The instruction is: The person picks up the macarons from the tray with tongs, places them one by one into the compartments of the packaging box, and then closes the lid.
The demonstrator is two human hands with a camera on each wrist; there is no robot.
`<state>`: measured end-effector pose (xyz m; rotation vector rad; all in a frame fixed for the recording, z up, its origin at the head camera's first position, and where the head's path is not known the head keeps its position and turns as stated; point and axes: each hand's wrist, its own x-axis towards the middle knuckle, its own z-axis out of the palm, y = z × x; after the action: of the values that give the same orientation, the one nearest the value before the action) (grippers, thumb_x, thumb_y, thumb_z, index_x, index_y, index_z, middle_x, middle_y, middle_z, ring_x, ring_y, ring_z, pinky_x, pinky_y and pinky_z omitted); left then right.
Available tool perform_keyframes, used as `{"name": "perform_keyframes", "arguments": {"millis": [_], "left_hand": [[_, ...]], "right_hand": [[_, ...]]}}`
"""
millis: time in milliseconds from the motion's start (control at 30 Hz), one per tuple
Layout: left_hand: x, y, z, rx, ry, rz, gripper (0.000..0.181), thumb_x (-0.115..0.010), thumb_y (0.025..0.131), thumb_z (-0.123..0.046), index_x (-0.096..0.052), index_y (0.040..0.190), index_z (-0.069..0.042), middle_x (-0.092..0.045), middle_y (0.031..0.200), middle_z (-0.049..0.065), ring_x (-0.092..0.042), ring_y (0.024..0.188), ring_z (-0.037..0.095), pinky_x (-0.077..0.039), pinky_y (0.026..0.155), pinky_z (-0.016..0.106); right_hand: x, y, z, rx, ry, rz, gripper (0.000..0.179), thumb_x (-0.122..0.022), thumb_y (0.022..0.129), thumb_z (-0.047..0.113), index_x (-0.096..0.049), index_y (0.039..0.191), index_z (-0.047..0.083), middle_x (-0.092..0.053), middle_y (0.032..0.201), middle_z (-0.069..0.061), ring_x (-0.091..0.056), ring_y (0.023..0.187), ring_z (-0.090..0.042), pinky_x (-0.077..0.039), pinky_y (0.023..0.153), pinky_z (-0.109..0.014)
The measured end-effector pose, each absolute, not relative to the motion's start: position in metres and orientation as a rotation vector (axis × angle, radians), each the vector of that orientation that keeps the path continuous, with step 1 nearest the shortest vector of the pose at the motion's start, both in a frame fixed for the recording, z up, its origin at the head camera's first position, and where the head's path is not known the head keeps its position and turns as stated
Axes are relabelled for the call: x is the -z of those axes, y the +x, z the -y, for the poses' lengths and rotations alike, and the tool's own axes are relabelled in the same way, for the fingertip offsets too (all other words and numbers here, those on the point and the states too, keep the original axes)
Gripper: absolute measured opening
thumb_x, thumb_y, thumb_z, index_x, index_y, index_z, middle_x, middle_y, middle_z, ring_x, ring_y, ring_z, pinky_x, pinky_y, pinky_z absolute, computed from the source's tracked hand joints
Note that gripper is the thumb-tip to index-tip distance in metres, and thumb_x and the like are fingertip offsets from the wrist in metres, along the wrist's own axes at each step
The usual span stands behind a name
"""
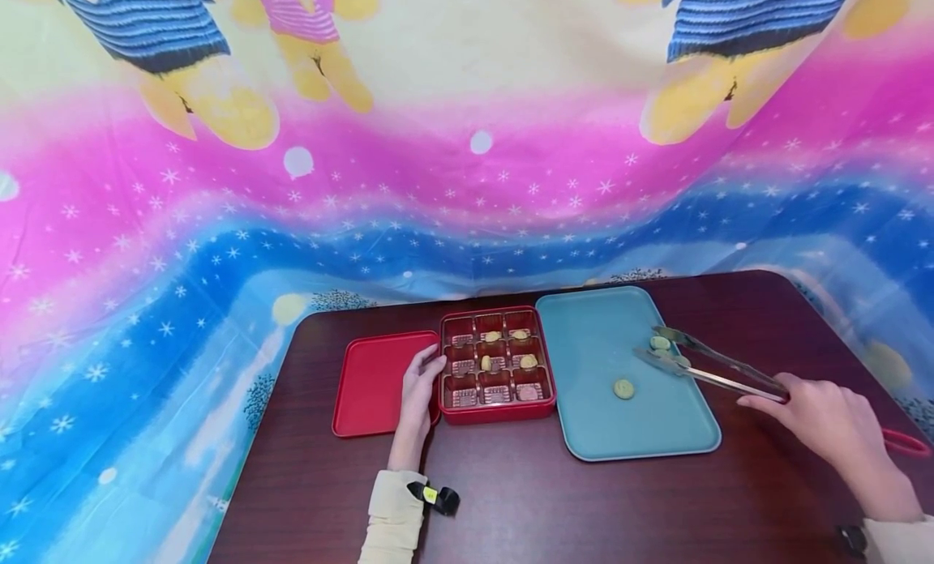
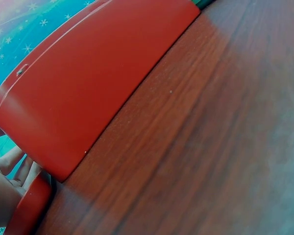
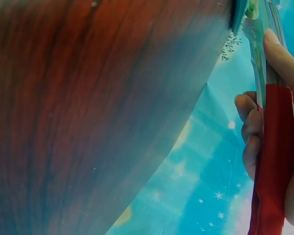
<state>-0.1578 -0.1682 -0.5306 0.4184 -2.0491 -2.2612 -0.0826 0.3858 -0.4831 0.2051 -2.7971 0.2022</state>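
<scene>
My right hand [image 1: 828,418] grips metal tongs [image 1: 737,378] with red handles [image 3: 277,147]. The tong tips reach over the teal tray [image 1: 606,434] and stand apart, with a small round green cookie [image 1: 660,343] between them and another cookie [image 1: 682,361] by the lower arm. A third green cookie [image 1: 623,388] lies mid-tray. At the left wall of the red box [image 1: 496,416] is my left hand [image 1: 417,390], its fingers extended along the side and thumb at the rim. Inside the box's divided insert, pale yellow cookies [image 1: 529,361] occupy several middle and right-hand compartments of the back and middle rows.
A red lid [image 1: 372,386] lies left of the box, partly beneath my left forearm and hand. The box stands right beside the tray on a dark wooden table [image 1: 496,499]. A patterned cloth [image 1: 452,183] hangs behind the table's far edge.
</scene>
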Motion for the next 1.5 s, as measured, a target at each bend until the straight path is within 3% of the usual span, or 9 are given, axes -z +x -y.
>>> {"name": "perform_keyframes", "arguments": {"millis": [700, 967, 1500], "left_hand": [[0.532, -0.157, 0.168, 2.26, 0.408, 2.046, 0.048, -0.068, 0.101, -0.023, -0.059, 0.144, -0.004, -0.059, 0.137, 0.017, -0.056, 0.119, 0.026, -0.048, 0.099, 0.036], [0.527, -0.156, 0.167, 2.275, 0.4, 2.043, 0.052, -0.067, 0.102, -0.024, -0.055, 0.148, -0.003, -0.057, 0.14, 0.017, -0.056, 0.121, 0.025, -0.046, 0.105, 0.043], [0.53, -0.157, 0.168, 2.271, 0.413, 2.032, 0.047, -0.068, 0.1, -0.022, -0.059, 0.144, -0.005, -0.059, 0.136, 0.016, -0.057, 0.121, 0.028, -0.046, 0.103, 0.041]], "right_hand": [[0.482, -0.083, -0.379, -0.189, 0.239, 2.791, 0.053, -0.079, 0.088, 0.048, -0.042, 0.062, 0.02, -0.025, 0.052, 0.007, -0.027, 0.046, -0.014, -0.024, 0.041, -0.033], [0.479, -0.086, -0.377, -0.211, 0.241, 2.764, 0.054, -0.079, 0.088, 0.046, -0.039, 0.061, 0.021, -0.024, 0.052, 0.007, -0.027, 0.045, -0.015, -0.023, 0.041, -0.033], [0.479, -0.091, -0.363, -0.289, 0.256, 2.728, 0.054, -0.081, 0.087, 0.045, -0.04, 0.06, 0.023, -0.023, 0.052, 0.008, -0.023, 0.045, -0.013, -0.022, 0.041, -0.032]]}}
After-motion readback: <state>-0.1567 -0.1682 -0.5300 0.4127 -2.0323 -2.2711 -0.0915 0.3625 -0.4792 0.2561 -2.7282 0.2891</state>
